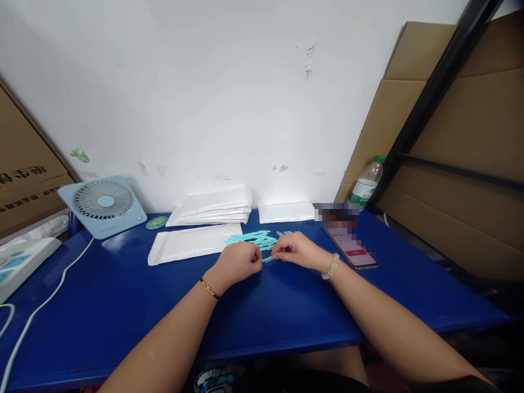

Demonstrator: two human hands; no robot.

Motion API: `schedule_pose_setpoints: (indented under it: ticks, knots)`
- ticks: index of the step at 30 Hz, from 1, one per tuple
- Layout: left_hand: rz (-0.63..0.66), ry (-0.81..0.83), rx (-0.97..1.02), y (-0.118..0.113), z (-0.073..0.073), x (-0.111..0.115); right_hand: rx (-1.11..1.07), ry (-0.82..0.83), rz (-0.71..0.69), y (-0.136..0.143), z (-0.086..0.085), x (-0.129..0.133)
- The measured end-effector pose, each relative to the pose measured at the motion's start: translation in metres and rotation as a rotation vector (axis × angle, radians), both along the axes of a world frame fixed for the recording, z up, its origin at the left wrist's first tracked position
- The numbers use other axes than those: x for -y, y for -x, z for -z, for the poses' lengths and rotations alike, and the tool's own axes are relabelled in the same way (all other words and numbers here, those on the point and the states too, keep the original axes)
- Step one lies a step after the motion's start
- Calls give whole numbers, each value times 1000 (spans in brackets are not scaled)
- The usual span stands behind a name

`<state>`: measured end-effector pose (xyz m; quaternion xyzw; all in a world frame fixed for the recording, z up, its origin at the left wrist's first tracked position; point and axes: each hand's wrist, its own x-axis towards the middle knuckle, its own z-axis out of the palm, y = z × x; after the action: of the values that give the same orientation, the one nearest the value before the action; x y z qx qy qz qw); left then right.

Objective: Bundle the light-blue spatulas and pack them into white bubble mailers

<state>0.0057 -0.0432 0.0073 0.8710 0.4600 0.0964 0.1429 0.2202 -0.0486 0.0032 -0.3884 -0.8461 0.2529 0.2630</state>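
Note:
Fingers pinched, my left hand [239, 262] and my right hand [301, 251] meet just above the blue table, close to its middle. A thin teal strip [267, 259] spans the small gap between their fingertips, one end at each hand. Right behind them lies a loose pile of similar flat teal strips [250, 238], partly hidden by my fingers. The pile overlaps the right end of a white padded envelope [192, 244] lying flat. A few pale lilac strips [285, 233] show behind my right hand.
A stack of white padded envelopes [216, 204] and another white packet [285, 212] lie along the wall. At left are a light-blue fan [106, 207], a green disc [156, 222] and a power strip [24, 265]. A phone [352, 248] and bottle [366, 185] are at right.

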Motion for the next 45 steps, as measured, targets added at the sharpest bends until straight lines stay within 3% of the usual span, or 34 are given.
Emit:
schedule_pose_setpoints:
  ticks: [4, 9, 14, 17, 22, 28, 39, 45]
  knots:
    - [37, -30, 33, 2, -2, -5, -122, 77, 117, -6, -1, -2]
    - [109, -5, 125, 12, 0, -16, -197, 149, 143, -23, -1, -11]
    - [-31, 75, 372, 19, 4, -28, -426, 95, 269, -46, -5, -19]
    - [-74, 124, 453, 19, 4, -29, -527, 162, 319, -47, -1, -23]
    - [-65, 69, 398, 18, 5, -29, -609, 261, 280, -36, 12, -28]
    - [-30, 47, 402, 14, 8, -26, -753, 271, 288, -27, 11, -25]
    - [-11, 51, 400, 14, 14, -28, -676, 279, 193, -21, 17, -23]
    - [-18, 53, 392, 14, 12, -28, -681, 268, 215, -21, 16, -22]
